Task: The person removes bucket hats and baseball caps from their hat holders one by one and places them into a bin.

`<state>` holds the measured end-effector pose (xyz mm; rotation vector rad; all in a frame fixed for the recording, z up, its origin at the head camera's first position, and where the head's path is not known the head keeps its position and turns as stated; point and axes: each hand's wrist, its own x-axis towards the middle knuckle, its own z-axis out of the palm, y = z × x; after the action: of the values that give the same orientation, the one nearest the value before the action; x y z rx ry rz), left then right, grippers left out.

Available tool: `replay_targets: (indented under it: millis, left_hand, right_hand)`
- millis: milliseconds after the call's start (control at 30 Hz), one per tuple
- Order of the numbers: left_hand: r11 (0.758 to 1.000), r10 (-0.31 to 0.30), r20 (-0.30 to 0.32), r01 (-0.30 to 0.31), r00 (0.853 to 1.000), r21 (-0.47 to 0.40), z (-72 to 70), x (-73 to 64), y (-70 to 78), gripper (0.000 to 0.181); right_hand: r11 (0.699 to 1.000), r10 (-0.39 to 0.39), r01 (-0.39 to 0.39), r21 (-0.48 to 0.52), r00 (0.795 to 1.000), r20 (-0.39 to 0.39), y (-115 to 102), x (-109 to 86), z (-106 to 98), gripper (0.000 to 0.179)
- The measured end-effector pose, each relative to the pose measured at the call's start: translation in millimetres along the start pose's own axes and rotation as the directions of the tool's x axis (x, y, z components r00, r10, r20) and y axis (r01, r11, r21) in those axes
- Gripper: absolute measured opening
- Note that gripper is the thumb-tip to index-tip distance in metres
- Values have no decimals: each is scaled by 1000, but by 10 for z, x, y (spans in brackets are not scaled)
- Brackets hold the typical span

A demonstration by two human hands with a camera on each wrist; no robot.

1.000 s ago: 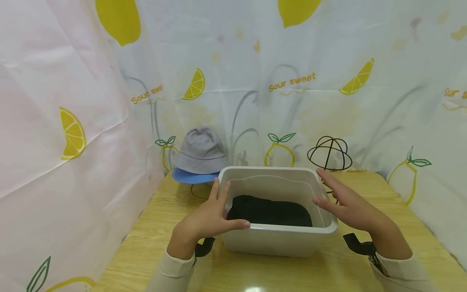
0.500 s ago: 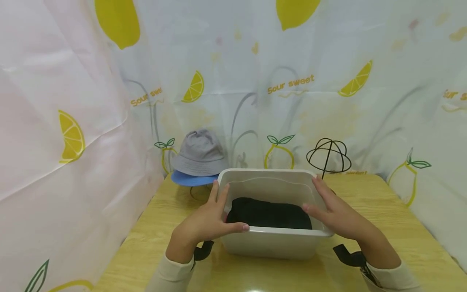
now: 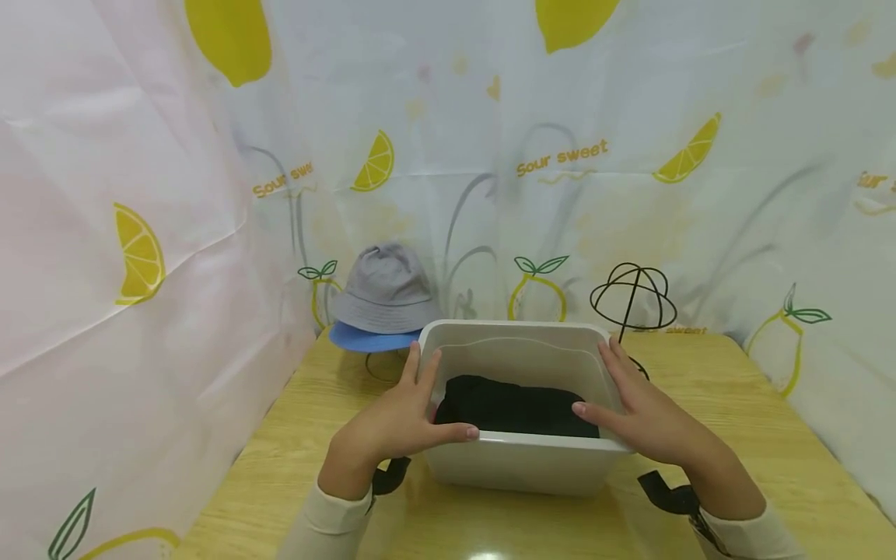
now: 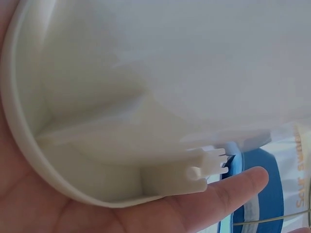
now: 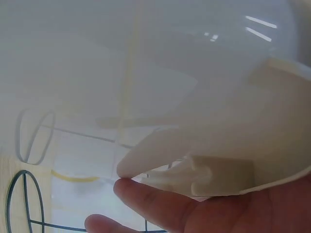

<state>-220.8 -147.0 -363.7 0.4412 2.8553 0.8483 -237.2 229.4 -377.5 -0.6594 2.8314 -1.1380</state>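
White bin (image 3: 514,468), long axis crosswise: we see left hand (image 3: 393,422) and right hand (image 3: 647,420) both touching opposite ends, fingers straight, clasping nothing.

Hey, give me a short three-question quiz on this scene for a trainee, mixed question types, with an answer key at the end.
1. True or false: the black wire stand on the right has a hat on it.
2. Multiple choice: where are the left hand and right hand? A, clasped together; B, on the white plastic bin; C, out of view.
3. Fill in the blank: on the left, the gray bucket hat sits above another hat, colored ____.

Key: 1, false; 2, B; 3, blue.
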Motion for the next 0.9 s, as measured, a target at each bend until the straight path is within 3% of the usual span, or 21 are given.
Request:
replay_targets:
  millis: [900]
  left_hand:
    - [1000,-4,-5,4,1000,22,30,-45,27,130]
  right_hand:
    - [999,-21,24,-49,999,44,-27,-82,-11,127]
